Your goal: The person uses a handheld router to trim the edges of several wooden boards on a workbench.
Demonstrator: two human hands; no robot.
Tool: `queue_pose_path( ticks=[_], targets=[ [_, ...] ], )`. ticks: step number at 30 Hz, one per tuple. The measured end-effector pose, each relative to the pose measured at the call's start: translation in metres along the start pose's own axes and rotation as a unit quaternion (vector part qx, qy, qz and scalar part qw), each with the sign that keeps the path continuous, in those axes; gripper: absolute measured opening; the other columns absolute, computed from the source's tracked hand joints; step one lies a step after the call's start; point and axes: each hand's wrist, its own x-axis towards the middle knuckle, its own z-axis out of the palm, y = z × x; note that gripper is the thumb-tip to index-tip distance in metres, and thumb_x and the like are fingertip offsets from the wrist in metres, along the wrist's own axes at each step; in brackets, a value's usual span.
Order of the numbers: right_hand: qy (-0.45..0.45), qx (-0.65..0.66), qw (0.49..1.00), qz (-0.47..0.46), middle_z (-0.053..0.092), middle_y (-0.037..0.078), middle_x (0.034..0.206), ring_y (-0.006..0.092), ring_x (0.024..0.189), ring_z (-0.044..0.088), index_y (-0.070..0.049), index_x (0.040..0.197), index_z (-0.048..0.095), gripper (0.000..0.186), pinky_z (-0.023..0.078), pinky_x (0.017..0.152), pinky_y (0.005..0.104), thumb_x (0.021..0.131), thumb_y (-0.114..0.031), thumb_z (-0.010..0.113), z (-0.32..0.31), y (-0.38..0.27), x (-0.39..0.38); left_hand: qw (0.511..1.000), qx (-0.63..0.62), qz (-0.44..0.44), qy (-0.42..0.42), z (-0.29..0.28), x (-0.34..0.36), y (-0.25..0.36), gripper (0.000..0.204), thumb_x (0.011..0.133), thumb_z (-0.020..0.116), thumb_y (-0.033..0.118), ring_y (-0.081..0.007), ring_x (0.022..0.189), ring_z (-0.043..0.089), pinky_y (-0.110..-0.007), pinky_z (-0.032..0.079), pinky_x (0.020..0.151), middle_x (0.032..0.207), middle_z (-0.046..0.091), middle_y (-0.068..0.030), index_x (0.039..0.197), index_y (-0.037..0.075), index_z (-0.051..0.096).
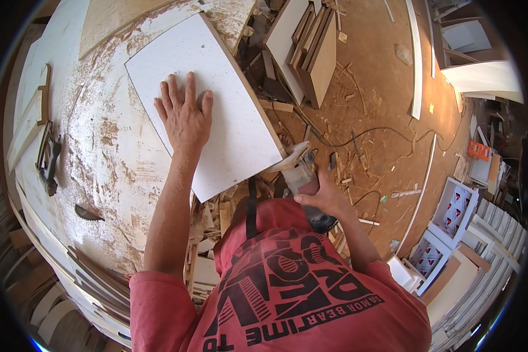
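Note:
My left hand [186, 114] lies flat, fingers apart, on a white board [234, 132] with bare brown edges, on a dust-covered worktable [108, 193]. My right hand [324, 193] grips a handheld power tool [299, 175] with a translucent body and a pale base plate, which sits against the board's near right corner. Its lower end is partly behind my shirt and hand. Left of the board on the worktable lie a dark hand tool [51, 167] and a toothed saw blade piece [88, 215].
Stacked panels [311, 82] stand beyond the board. The brown floor [393, 170] holds wood scraps, long pale strips [416, 70] and a winding black cable [364, 132]. White open boxes [469, 196], an orange package [478, 151] and boards fill the right side.

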Motion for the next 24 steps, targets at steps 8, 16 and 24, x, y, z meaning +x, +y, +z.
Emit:
queue_pose_path(
  ticks=[8,16,24],
  targets=[
    [-0.005,0.009,0.999,0.037,0.054,0.030,0.131,0.0381,0.123,0.055,0.008,0.143,0.031,0.110,0.043,0.103,0.0414,0.065,-0.049,0.082,0.001,-0.015,-0.010,1.000,0.016,0.001,0.005,0.000,-0.001,0.000,0.059,0.102,0.034,0.054,-0.0346,0.149,0.017,-0.053,0.011,0.121,0.157,0.026,-0.0180,0.151,0.021,0.037],
    [-0.002,0.001,1.000,0.019,0.054,0.025,0.131,0.0324,0.124,0.054,0.005,0.145,0.029,0.108,0.041,0.104,0.0395,0.066,-0.046,0.083,0.001,-0.015,-0.011,0.999,-0.028,-0.005,0.016,-0.002,0.000,0.003,0.057,0.101,0.038,0.050,-0.0351,0.149,0.017,-0.053,0.009,0.121,0.157,0.028,-0.0187,0.149,0.020,0.041],
    [0.007,0.023,1.000,-0.007,0.048,0.029,0.138,0.0378,0.129,0.049,0.005,0.147,0.029,0.110,0.040,0.107,0.0426,0.066,-0.046,0.082,0.005,-0.016,-0.011,1.000,-0.008,-0.004,0.023,-0.002,-0.001,0.003,0.057,0.101,0.036,0.051,-0.0344,0.149,0.019,-0.052,0.013,0.121,0.158,0.027,-0.0167,0.149,0.021,0.040]
  ],
)
